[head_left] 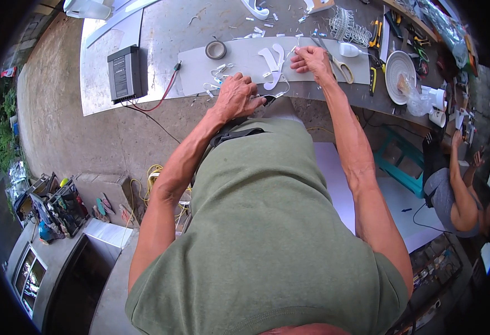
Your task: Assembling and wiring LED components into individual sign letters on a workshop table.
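Note:
A white curved cut-out piece [274,66], like part of a letter, lies on the grey sheet [194,66] in front of me. My right hand [313,61] is to its right, with thumb and forefinger pinched on a thin white wire [290,53]. More wire with small white modules [281,94] runs by the lower end of the cut-out. At the near table edge, my left hand [237,96] has its fingers curled; what they hold, if anything, is hidden. A string of small white and blue modules [218,75] lies just beyond it.
A roll of tape [216,50] and scissors [342,70] lie on the sheet. A black box [126,73] with red and black leads stands left. Right are a coiled module string [350,27], pliers [375,33] and a round white dish [400,75]. Another person [454,195] sits right.

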The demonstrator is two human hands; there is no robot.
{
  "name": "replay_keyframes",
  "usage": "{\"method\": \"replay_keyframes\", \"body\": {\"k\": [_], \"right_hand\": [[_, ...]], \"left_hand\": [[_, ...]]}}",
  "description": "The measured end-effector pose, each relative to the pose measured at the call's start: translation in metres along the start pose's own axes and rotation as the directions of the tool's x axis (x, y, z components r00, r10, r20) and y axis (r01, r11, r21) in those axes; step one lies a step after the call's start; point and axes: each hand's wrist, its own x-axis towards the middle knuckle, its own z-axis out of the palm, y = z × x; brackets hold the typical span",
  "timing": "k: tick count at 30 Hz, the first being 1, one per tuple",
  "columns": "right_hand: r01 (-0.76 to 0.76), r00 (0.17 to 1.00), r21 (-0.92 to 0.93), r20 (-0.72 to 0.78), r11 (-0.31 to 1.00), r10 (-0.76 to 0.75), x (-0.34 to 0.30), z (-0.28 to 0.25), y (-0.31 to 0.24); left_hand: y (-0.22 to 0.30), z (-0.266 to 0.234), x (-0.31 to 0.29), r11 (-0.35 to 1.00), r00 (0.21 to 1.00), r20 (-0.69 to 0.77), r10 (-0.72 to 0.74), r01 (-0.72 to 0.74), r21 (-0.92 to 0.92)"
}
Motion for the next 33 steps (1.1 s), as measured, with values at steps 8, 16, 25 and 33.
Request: {"method": "replay_keyframes", "body": {"k": [8,16,25,33], "right_hand": [[0.668,0.706,-0.532,0.230,0.521,-0.670,-0.027,0.001,-0.012],[0.874,0.376,-0.484,0.637,0.031,-0.673,-0.025,0.032,-0.011],[0.880,0.391,-0.474,0.704,0.018,-0.593,-0.016,0.032,0.003],[0.853,0.512,-0.445,0.618,0.272,-0.596,-0.003,0.013,0.006]], "left_hand": [[0.027,0.031,0.014,0.917,0.854,-0.337,-0.397,0.382,-0.113],[0.046,0.049,0.019,0.874,0.755,-0.445,-0.481,0.454,-0.174],[0.050,0.053,0.015,0.878,0.756,-0.454,-0.471,0.452,-0.159],[0.041,0.050,0.026,0.902,0.785,-0.450,-0.425,0.409,-0.138]]}}
